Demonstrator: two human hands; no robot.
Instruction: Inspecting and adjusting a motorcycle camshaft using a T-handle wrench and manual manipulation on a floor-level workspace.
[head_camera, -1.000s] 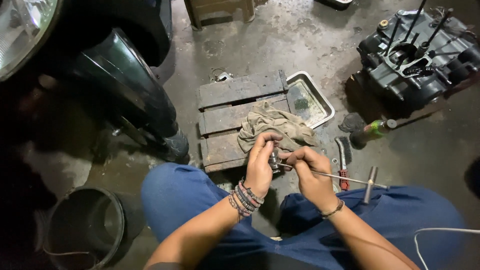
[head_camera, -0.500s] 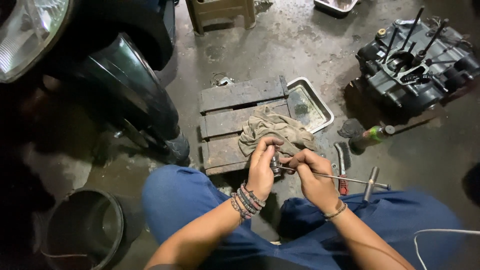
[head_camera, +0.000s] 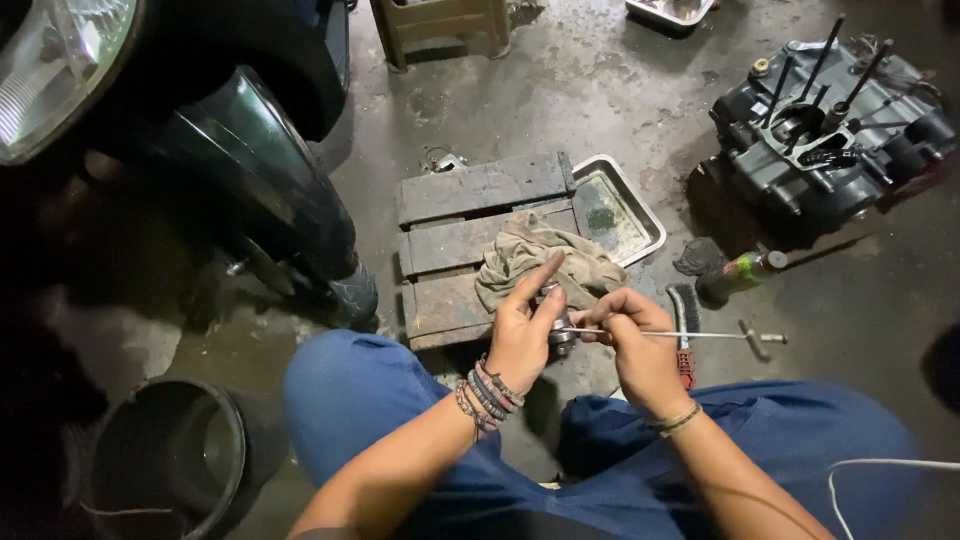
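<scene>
Above the wooden pallet (head_camera: 470, 240) and rag (head_camera: 530, 262), the left hand (head_camera: 522, 335) grips a small metal part (head_camera: 558, 335) while the right hand (head_camera: 640, 340) pinches a thin rod (head_camera: 690, 335); keeping both steady and aligned seems wise.

In my left hand (head_camera: 522, 335) I grip a small, dark, greasy metal part (head_camera: 560, 333), just in front of the rumpled tan rag (head_camera: 535, 258). My right hand (head_camera: 638, 338) holds a thin steel rod (head_camera: 690, 335) level, its tip meeting the part, its far end pointing away from the rag.
</scene>
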